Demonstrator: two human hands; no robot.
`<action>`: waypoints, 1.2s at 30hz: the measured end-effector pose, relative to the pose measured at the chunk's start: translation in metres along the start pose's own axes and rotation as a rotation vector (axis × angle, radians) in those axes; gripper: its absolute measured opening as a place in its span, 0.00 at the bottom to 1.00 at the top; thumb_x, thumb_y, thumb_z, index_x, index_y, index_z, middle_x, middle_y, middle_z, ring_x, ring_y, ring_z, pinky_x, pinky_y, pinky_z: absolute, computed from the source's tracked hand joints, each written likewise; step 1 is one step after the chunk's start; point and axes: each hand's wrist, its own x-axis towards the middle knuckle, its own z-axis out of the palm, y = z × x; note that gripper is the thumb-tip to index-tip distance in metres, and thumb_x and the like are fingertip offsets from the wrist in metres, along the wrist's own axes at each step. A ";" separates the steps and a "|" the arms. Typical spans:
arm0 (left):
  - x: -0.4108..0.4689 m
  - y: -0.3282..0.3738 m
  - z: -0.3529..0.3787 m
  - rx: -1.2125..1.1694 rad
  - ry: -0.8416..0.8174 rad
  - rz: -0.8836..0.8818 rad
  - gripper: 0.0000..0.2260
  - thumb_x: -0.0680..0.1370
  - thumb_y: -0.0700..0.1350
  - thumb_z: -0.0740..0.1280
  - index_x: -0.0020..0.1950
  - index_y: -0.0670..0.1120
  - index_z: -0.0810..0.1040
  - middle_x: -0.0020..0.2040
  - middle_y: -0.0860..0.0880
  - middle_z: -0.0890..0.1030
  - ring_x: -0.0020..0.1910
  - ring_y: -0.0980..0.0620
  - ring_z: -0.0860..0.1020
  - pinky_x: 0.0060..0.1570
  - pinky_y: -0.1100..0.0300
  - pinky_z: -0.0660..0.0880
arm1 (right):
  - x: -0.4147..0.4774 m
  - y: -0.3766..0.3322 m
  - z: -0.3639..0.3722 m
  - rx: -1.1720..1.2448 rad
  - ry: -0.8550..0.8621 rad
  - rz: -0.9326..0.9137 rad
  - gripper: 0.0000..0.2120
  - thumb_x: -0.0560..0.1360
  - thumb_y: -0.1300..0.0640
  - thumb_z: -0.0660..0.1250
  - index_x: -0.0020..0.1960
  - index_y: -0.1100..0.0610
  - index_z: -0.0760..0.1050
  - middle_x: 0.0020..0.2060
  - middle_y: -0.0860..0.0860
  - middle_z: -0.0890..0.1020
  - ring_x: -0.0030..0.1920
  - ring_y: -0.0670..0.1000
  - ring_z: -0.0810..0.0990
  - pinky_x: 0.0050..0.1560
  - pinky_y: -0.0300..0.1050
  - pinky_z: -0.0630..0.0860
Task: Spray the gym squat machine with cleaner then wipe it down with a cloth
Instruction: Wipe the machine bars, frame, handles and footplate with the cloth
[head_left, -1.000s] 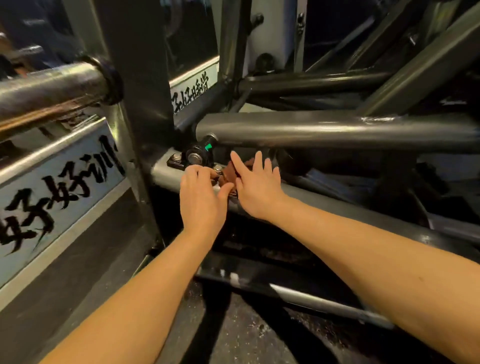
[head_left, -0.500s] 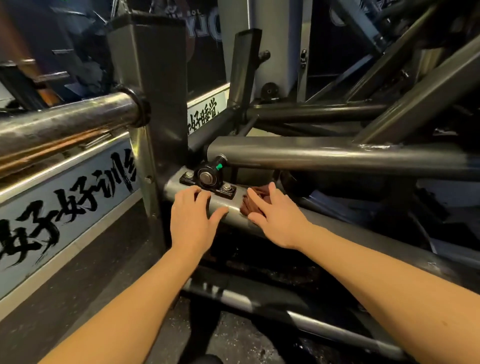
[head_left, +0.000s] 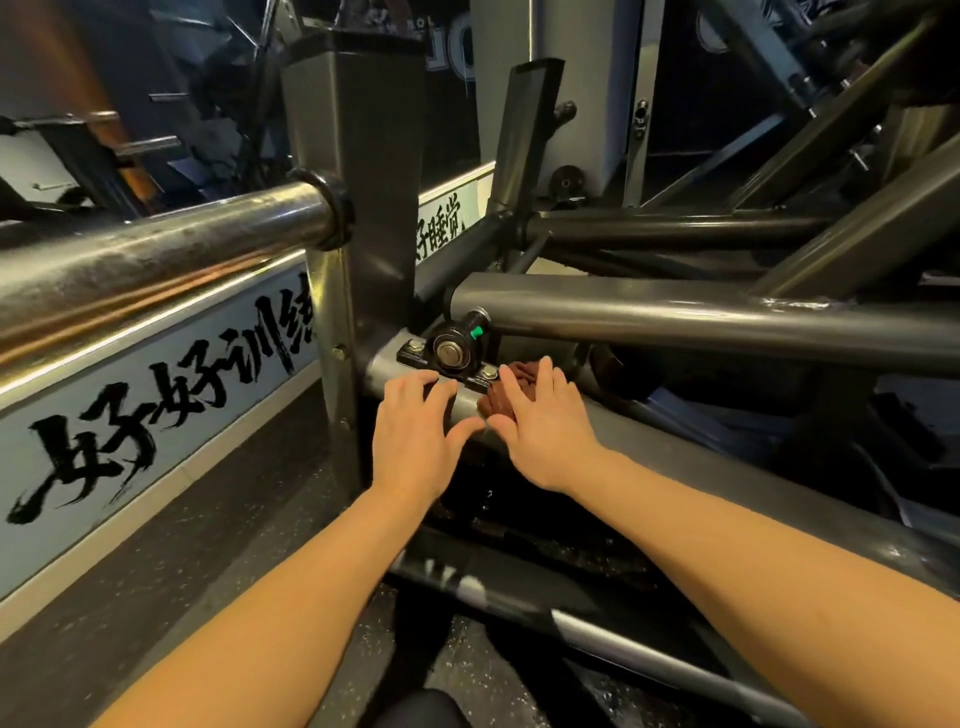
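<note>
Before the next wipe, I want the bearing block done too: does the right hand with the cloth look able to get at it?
Probably yes. The right hand presses the cloth on the lower tube beside the bearing block, nothing between them. The upper tube overhangs closely, so room above looks tight.

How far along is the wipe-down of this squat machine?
No spray bottle is in view, so spraying is probably finished. In hand: the right hand presses the brown cloth onto the lower frame tube beside the bearing block, while the left hand rests on that tube. Left: likely the upper crossbar and upright post.
</note>
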 end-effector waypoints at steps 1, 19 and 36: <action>0.000 0.001 -0.001 -0.004 -0.006 -0.004 0.25 0.77 0.59 0.72 0.70 0.48 0.78 0.69 0.47 0.75 0.69 0.47 0.68 0.66 0.52 0.70 | 0.000 -0.002 0.000 0.006 0.012 -0.011 0.33 0.86 0.39 0.49 0.84 0.48 0.41 0.82 0.65 0.42 0.82 0.66 0.43 0.82 0.61 0.47; 0.017 -0.036 -0.076 -0.347 0.089 -0.598 0.27 0.80 0.60 0.68 0.70 0.41 0.72 0.68 0.43 0.76 0.68 0.40 0.75 0.63 0.42 0.76 | -0.037 -0.052 -0.083 0.754 0.395 -0.082 0.23 0.83 0.51 0.66 0.78 0.46 0.69 0.77 0.50 0.71 0.77 0.51 0.67 0.72 0.38 0.58; 0.050 -0.082 -0.053 -0.591 -0.045 -0.678 0.24 0.76 0.64 0.66 0.65 0.51 0.79 0.56 0.50 0.81 0.56 0.47 0.79 0.62 0.47 0.75 | 0.013 -0.056 0.013 0.069 0.312 -0.590 0.22 0.77 0.56 0.73 0.70 0.52 0.78 0.77 0.54 0.70 0.78 0.58 0.67 0.78 0.57 0.64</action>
